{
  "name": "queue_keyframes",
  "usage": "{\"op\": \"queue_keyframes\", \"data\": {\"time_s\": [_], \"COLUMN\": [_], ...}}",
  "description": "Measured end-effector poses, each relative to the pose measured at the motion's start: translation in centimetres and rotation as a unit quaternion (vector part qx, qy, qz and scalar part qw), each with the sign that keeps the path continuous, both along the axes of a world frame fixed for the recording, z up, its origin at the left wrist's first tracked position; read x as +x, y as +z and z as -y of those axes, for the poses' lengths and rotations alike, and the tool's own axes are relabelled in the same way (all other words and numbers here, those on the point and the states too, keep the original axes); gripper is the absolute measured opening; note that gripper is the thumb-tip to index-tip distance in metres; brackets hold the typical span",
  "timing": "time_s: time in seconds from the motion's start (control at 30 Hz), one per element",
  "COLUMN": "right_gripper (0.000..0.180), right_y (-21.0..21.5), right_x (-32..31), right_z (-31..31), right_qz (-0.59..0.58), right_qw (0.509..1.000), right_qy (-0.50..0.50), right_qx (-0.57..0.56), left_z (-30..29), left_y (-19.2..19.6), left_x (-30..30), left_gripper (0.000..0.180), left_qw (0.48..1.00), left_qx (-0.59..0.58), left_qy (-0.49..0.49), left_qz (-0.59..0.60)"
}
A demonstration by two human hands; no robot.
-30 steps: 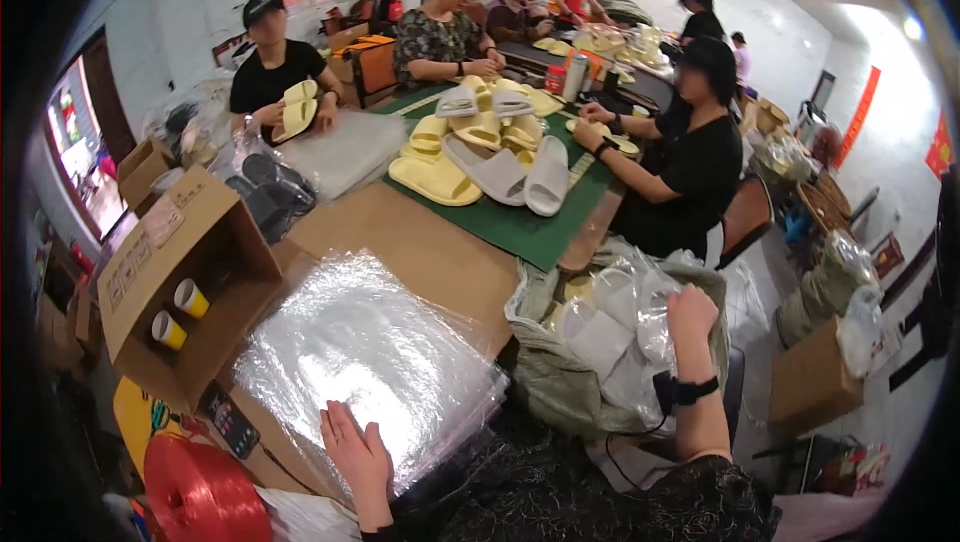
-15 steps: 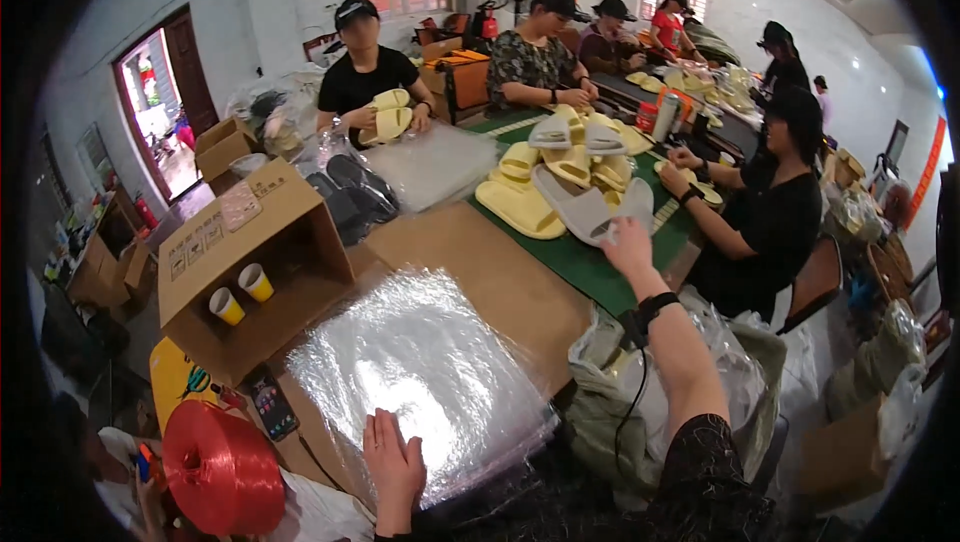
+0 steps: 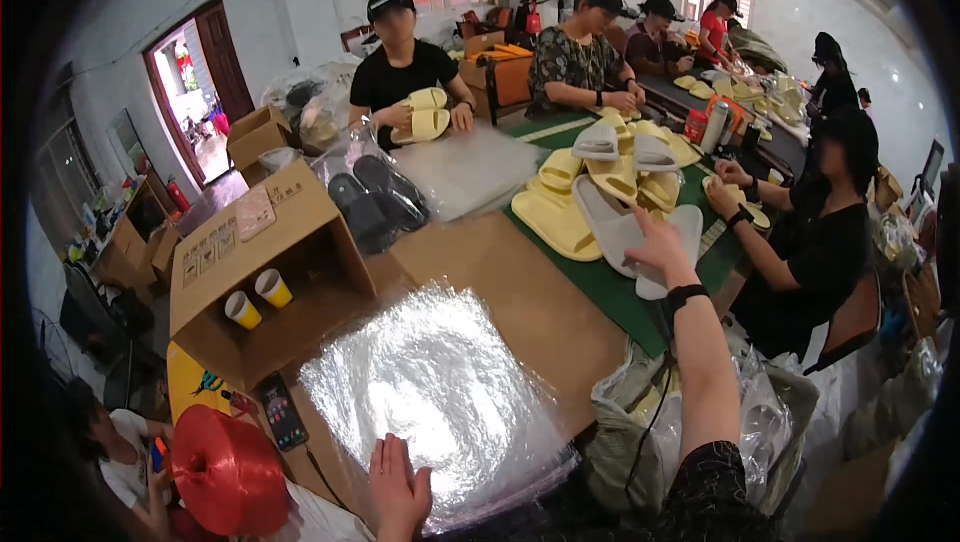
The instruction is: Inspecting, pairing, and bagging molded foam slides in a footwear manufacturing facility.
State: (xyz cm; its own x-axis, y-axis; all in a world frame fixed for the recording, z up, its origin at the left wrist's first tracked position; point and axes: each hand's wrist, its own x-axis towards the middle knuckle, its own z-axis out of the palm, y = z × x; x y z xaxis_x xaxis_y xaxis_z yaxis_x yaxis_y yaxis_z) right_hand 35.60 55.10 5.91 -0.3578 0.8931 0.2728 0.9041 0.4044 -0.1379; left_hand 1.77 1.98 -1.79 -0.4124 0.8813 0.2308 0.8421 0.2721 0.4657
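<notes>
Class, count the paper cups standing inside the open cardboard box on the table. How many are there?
2: one yellow cup on the left, the other yellow cup just right of it, both in the cardboard box. More may be hidden behind its flaps.

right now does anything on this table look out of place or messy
Mostly orderly. The slippers lie in a loose, overlapping heap on the green mat, where the right hand reaches. The left hand rests on the flat plastic bags.

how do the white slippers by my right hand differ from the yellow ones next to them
The white slippers are pale grey-white; the yellow slippers are light yellow. The right hand rests on the white slippers, while the yellow slippers lie untouched in a heap. Both are open-toe slides on the green mat.
</notes>
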Motion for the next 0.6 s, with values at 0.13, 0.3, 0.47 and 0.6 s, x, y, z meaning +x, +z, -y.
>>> {"op": "queue_keyframes", "data": {"time_s": [0.13, 0.3, 0.47, 0.6], "right_gripper": [0.094, 0.090, 0.060, 0.056], "right_y": [0.9, 1.3, 1.2, 2.1], "right_x": [-3.1, -5.1, -5.4, -4.2], "right_z": [-1.1, -0.6, 3.0, 5.9], "right_qz": [0.091, 0.112, -0.060, -0.203], "right_qw": [0.995, 0.989, 0.992, 0.973], "right_qy": [-0.024, -0.064, -0.075, -0.051], "right_qx": [-0.043, -0.076, -0.086, -0.096], "left_z": [-0.2, -0.4, 0.1, 0.1], "left_y": [0.7, 0.6, -0.2, -0.6], "left_x": [0.0, 0.1, -0.2, -0.1], "left_gripper": [0.064, 0.063, 0.062, 0.062], "left_qw": [1.000, 0.999, 0.999, 0.998], "left_qx": [0.006, 0.011, 0.054, 0.069], "left_qy": [0.020, 0.017, 0.000, -0.005], "left_qz": [0.006, 0.026, 0.003, 0.015]}}
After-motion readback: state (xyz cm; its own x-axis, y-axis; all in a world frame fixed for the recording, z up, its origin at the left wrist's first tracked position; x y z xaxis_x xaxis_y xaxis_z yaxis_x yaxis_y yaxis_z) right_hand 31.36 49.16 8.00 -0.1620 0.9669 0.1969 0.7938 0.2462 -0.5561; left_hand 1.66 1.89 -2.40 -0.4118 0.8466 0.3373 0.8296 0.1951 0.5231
